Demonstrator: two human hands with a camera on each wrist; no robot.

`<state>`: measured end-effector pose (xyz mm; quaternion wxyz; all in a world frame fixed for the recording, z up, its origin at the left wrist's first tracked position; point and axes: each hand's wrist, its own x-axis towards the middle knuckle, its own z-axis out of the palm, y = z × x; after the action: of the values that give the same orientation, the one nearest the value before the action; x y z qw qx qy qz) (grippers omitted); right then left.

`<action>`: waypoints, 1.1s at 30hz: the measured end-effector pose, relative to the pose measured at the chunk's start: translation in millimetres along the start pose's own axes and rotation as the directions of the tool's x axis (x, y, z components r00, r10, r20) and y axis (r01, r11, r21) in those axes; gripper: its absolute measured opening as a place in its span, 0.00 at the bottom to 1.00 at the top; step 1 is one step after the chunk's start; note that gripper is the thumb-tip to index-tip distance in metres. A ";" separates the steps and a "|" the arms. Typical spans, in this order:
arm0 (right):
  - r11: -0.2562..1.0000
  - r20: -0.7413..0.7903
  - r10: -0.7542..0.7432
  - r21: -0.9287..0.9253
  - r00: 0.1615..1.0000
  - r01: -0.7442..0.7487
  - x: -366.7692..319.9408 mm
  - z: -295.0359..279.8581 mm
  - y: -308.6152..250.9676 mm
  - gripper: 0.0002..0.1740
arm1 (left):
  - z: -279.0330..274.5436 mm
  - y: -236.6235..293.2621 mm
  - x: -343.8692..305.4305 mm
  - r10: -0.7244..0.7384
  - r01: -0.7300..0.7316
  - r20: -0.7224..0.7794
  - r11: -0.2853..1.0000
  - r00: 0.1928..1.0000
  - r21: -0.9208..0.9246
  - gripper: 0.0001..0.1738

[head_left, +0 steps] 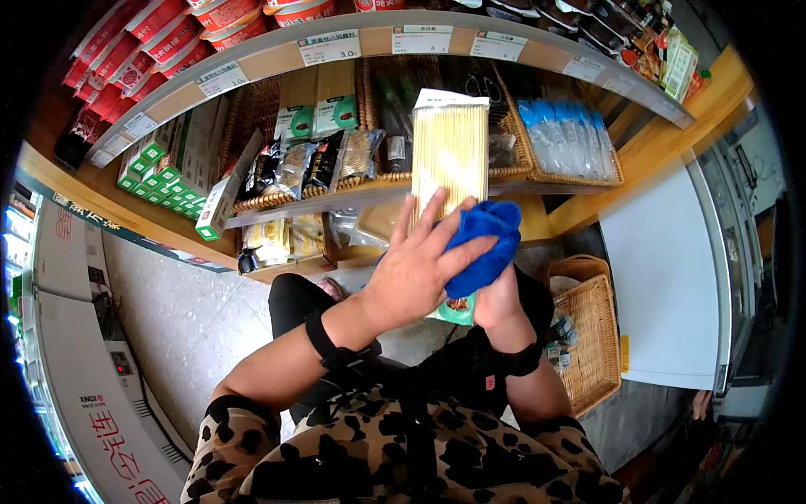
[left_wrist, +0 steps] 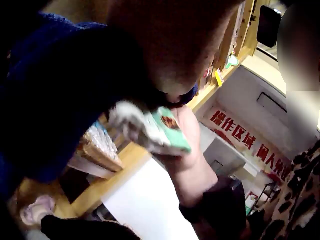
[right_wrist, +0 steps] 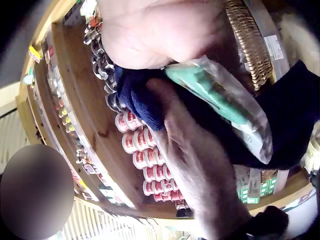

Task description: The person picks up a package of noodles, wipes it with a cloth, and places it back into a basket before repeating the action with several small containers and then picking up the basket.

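A clear pack of thin bamboo skewers point(head_left: 449, 151) stands out in front of the shelf in the head view. My right hand point(head_left: 498, 304) grips its lower end, where a green label shows. The left hand point(head_left: 407, 273) lies across the front of the pack, its fingers reaching up over the skewers. Under its thumb it holds a bunched blue cloth point(head_left: 494, 228) against the pack's right side. In the right wrist view the pack's green end point(right_wrist: 212, 95) sits between the two hands, with the cloth around the left thumb. The right fingers behind the pack are hidden.
Wicker baskets on the shelf hold packs of skewers point(head_left: 336, 113) and blue-topped clear bags point(head_left: 567, 134). Green-and-white boxes point(head_left: 180, 172) stand at the left. Red tubs point(head_left: 159, 34) line the upper shelf. A wicker basket point(head_left: 592, 336) sits low at the right, beside a white panel point(head_left: 663, 277).
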<state>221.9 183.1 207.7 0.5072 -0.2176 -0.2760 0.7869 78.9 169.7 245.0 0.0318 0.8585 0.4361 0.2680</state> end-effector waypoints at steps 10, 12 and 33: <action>0.923 -0.017 0.176 -0.346 0.984 -0.171 -25.5 9.1 2.6 0.31 | -19.8 -43.4 43.2 -0.119 0.096 -0.254 0.990 0.960 -0.101 0.26; 0.896 0.051 0.199 -0.415 0.979 -0.160 -30.5 12.6 0.3 0.30 | -28.0 -52.1 43.2 -0.175 0.126 -0.312 0.977 0.934 -0.172 0.27; 0.822 0.077 0.180 -0.559 0.981 -0.107 -9.9 4.2 23.4 0.24 | -35.1 -61.5 -9.4 -0.309 0.319 0.374 -0.214 0.875 -0.923 0.58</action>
<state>207.3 165.3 196.2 0.3433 -0.3245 -0.5057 0.7219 12.3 194.2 253.3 0.7219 0.4066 0.2906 0.4787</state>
